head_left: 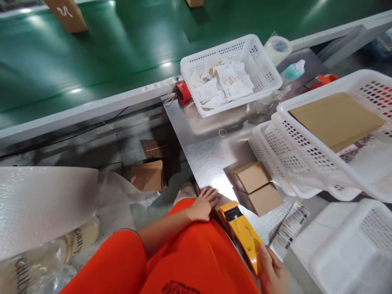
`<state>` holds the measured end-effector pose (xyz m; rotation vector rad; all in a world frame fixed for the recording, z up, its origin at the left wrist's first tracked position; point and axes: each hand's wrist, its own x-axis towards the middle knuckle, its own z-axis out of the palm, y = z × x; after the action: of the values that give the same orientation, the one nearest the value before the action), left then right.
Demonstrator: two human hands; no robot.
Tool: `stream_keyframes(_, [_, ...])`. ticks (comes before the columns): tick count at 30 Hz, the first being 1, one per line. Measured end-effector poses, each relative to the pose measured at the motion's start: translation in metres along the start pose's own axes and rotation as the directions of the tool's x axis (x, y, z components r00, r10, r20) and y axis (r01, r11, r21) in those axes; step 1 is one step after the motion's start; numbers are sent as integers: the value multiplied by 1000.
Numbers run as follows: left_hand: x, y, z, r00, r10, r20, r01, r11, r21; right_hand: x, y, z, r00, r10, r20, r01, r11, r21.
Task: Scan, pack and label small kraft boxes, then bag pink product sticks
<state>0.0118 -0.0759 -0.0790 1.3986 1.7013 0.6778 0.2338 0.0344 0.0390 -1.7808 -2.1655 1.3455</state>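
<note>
Green conveyor belt along the far side; steel desk on the near side of it. Perforated white plastic baskets pile up at right, a kraft card lying in the top one. Far basket holds paper packets with rings visible. Bubble wrap hangs at left. Two kraft boxes sit on the desk, just beyond a yellow handheld tape dispenser at the near edge. Its long axis slants from near right to far left, black-windowed end pointing far left. Right hand clenched round its near end. Left hand open, fingers spread, empty, just beside the dispenser's far end.
</note>
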Motion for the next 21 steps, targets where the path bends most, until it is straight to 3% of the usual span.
stream_keyframes(3, [7, 3, -5, 998, -39, -49, 38, 999, -29, -2, -3, 3, 999, 33, 1, -33, 999, 43])
stream_keyframes(9, [40, 10, -28, 979, 192, 72, -155, 924, -351, -1, -17, 8, 999, 24, -26, -22, 998, 61])
stream_keyframes(14, [56, 6, -35, 953, 282, 113, -233, 917, -325, 2, -23, -1, 990, 67, 126, -75, 996, 56])
stream_keyframes(17, [55, 11, -39, 959, 216, 182, -168, 954, -249, -10, -2, -17, 986, 87, 144, -95, 994, 55])
stream_keyframes(21, [52, 23, -45, 966, 106, 237, -62, 981, -186, -37, 47, -39, 980, 186, 76, -196, 969, 154])
